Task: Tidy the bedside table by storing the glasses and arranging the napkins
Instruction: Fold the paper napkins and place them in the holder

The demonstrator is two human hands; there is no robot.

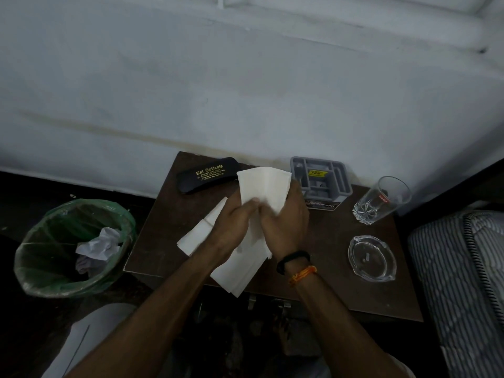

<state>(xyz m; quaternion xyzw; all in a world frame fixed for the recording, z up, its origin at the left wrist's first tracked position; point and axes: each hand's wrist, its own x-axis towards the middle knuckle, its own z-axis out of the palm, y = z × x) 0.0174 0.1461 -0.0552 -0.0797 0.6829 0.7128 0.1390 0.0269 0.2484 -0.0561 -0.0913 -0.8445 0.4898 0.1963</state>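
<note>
Over the middle of the dark wooden bedside table, my left hand and my right hand together grip a white napkin that stands up above my fingers. More white napkins lie spread on the table beneath my hands, partly hidden by my arms. A black glasses case with gold lettering lies shut at the table's back left. No glasses are visible. A grey plastic napkin holder stands at the back, just right of my right hand.
A drinking glass stands at the back right, a clear glass ashtray in front of it. A bin with a green liner and crumpled paper sits on the floor at left. A striped mattress borders the right. A wall is behind.
</note>
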